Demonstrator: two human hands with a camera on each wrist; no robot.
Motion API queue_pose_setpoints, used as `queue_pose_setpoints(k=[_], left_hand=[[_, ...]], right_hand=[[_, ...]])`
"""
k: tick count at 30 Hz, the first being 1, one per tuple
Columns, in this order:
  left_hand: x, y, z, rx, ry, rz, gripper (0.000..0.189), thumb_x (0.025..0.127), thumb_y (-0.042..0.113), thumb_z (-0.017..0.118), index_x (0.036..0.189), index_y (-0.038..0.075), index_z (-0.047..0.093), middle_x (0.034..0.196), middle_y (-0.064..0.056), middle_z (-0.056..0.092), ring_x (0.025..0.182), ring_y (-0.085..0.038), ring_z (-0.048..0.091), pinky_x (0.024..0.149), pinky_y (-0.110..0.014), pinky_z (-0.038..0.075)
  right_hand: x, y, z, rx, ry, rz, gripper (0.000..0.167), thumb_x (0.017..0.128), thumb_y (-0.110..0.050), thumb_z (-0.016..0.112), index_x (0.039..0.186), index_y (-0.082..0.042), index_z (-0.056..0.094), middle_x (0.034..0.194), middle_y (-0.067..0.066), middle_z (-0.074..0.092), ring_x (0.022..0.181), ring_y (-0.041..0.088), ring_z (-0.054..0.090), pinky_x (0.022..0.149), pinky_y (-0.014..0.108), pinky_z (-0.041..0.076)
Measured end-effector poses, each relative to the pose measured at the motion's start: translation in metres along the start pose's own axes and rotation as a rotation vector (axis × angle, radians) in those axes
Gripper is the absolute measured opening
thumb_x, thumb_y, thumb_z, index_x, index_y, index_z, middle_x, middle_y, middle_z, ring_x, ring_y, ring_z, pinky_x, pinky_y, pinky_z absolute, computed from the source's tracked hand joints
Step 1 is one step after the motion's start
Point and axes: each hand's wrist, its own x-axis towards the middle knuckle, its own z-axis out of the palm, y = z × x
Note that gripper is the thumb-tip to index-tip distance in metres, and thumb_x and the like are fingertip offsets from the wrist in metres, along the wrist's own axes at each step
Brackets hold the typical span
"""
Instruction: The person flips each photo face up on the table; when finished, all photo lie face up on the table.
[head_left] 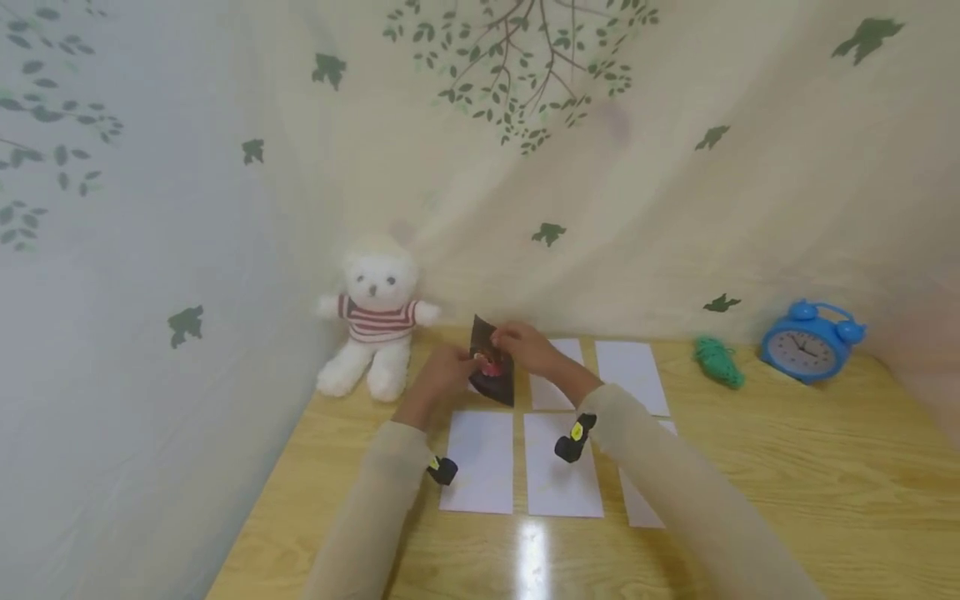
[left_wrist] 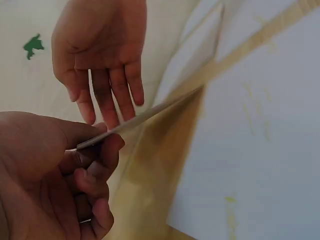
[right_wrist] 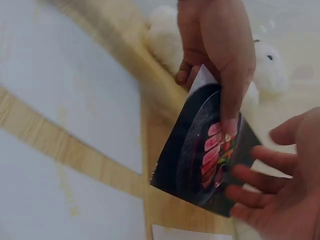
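Observation:
A picture card shows sliced pink meat and vegetables on a dark plate; its back is white. My left hand pinches it near one edge, thumb over the picture side and fingers behind, as the right wrist view shows. The card is tilted up above the table. On its other side is my right hand, fingers extended and slightly spread, with the fingertips right at the card's edge in the right wrist view. White cards lie flat in rows beneath the hands, some with faint yellow marks.
A white teddy bear in a striped top sits at the back left. Toward the right are a green yarn bundle and a blue alarm clock. A patterned curtain hangs behind the wooden table.

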Motion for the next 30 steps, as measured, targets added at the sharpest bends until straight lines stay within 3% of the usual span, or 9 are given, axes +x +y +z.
queue_pose_setpoints(k=[4,9,12,14,18,21,23,27,30], left_hand=[[0.012,-0.024,0.008,0.158,-0.004,-0.039,0.038,0.096,0.036,0.067,0.065,0.014,0.061,0.064,0.001,0.058,0.06,-0.019,0.052,0.055,-0.033,0.042],[0.018,-0.031,0.014,0.359,0.025,-0.108,0.04,0.092,0.043,0.069,0.064,0.016,0.057,0.068,-0.003,0.064,0.062,-0.023,0.057,0.057,-0.037,0.046],[0.007,-0.012,0.01,0.419,0.035,-0.143,0.042,0.093,0.045,0.071,0.068,0.012,0.062,0.075,-0.008,0.07,0.066,-0.025,0.062,0.06,-0.039,0.052],[0.004,-0.008,0.01,0.469,0.061,-0.138,0.043,0.094,0.046,0.07,0.069,0.011,0.065,0.078,-0.01,0.072,0.067,-0.025,0.064,0.061,-0.039,0.053],[-0.001,-0.001,0.009,0.554,0.11,-0.098,0.042,0.095,0.046,0.068,0.071,0.011,0.066,0.081,-0.011,0.073,0.067,-0.027,0.065,0.062,-0.042,0.055],[-0.004,0.003,0.007,0.595,0.138,-0.059,0.044,0.097,0.046,0.067,0.071,0.01,0.067,0.08,-0.013,0.074,0.066,-0.028,0.066,0.063,-0.045,0.056],[-0.005,0.004,0.006,0.612,0.145,-0.05,0.046,0.098,0.046,0.067,0.072,0.009,0.069,0.08,-0.014,0.075,0.068,-0.03,0.068,0.065,-0.046,0.058],[0.001,0.006,0.015,0.61,0.145,-0.045,0.043,0.097,0.047,0.068,0.081,0.007,0.072,0.088,-0.015,0.077,0.079,-0.033,0.073,0.073,-0.05,0.06],[0.008,0.012,0.03,0.564,0.096,0.033,0.036,0.096,0.045,0.072,0.088,0.01,0.074,0.094,-0.01,0.079,0.085,-0.03,0.074,0.076,-0.048,0.06]], right_hand=[[-0.005,0.004,0.008,-0.308,-0.176,-0.044,0.031,0.105,-0.017,0.051,0.116,0.002,0.073,0.114,0.017,0.075,0.106,0.029,0.069,0.098,0.044,0.057],[-0.008,0.0,0.013,-0.432,-0.257,-0.039,0.027,0.106,-0.014,0.054,0.112,0.003,0.075,0.115,0.018,0.075,0.105,0.029,0.07,0.099,0.045,0.057],[-0.009,0.0,0.011,-0.418,-0.246,-0.047,0.026,0.105,-0.014,0.055,0.11,0.001,0.075,0.114,0.016,0.075,0.106,0.03,0.069,0.1,0.046,0.056],[-0.009,0.002,0.008,-0.372,-0.213,-0.062,0.024,0.105,-0.015,0.056,0.112,0.0,0.075,0.116,0.016,0.075,0.111,0.03,0.069,0.103,0.046,0.055],[-0.015,0.003,-0.01,-0.244,-0.092,-0.064,0.024,0.104,-0.016,0.06,0.117,-0.002,0.074,0.123,0.017,0.074,0.123,0.034,0.067,0.109,0.049,0.053],[-0.022,0.004,-0.035,-0.233,-0.004,-0.036,0.025,0.103,-0.015,0.061,0.118,0.0,0.073,0.123,0.02,0.074,0.121,0.038,0.068,0.106,0.052,0.054],[-0.026,0.009,-0.053,-0.286,0.026,-0.003,0.026,0.1,-0.014,0.063,0.119,0.002,0.072,0.12,0.022,0.074,0.116,0.039,0.069,0.103,0.053,0.055],[-0.036,0.029,-0.082,-0.437,-0.006,0.1,0.038,0.094,-0.015,0.072,0.126,0.006,0.067,0.121,0.028,0.071,0.115,0.044,0.066,0.105,0.055,0.052],[-0.042,0.046,-0.093,-0.513,-0.04,0.178,0.058,0.087,-0.02,0.083,0.134,0.007,0.062,0.133,0.031,0.067,0.128,0.051,0.059,0.114,0.059,0.045]])
